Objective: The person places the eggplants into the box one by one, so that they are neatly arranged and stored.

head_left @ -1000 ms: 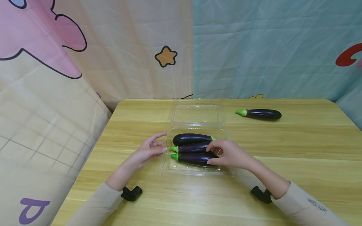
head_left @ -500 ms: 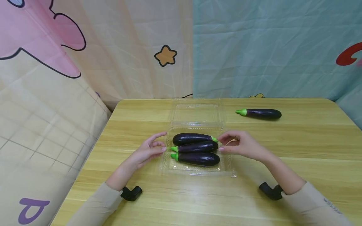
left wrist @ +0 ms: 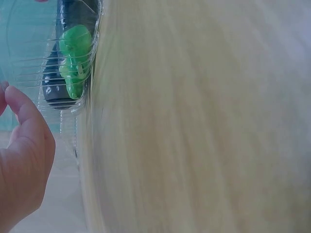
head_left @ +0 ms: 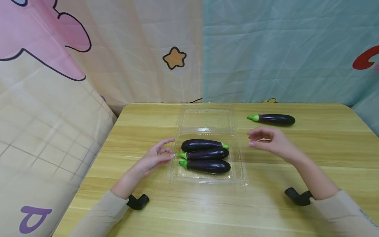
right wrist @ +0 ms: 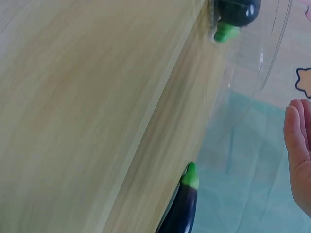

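Note:
Three eggplants lie side by side in a clear plastic clamshell box (head_left: 237, 168) with its lid laid back. The top eggplant (head_left: 201, 144) has its green stem to the right; the middle eggplant (head_left: 207, 154) and the front eggplant (head_left: 207, 167) have theirs to the left. At the box's left rim is my left hand (head_left: 152, 159), index finger extended and thumb by the edge; whether they press on it is unclear. My right hand (head_left: 273, 141) hangs above the table, right of the box, fingers loosely bent around nothing. A fourth eggplant (head_left: 275, 119) lies behind it.
The clear lid (head_left: 206, 118) lies flat behind the box on the wooden table (head_left: 195, 210). Printed curtains (head_left: 251, 49) stand along the table's back and left sides. A black wrist mount (head_left: 137, 202) sits on each forearm.
My right hand has come off the eggplants in the box and moved right and back, toward the eggplant outside. The left hand has stayed at the left rim.

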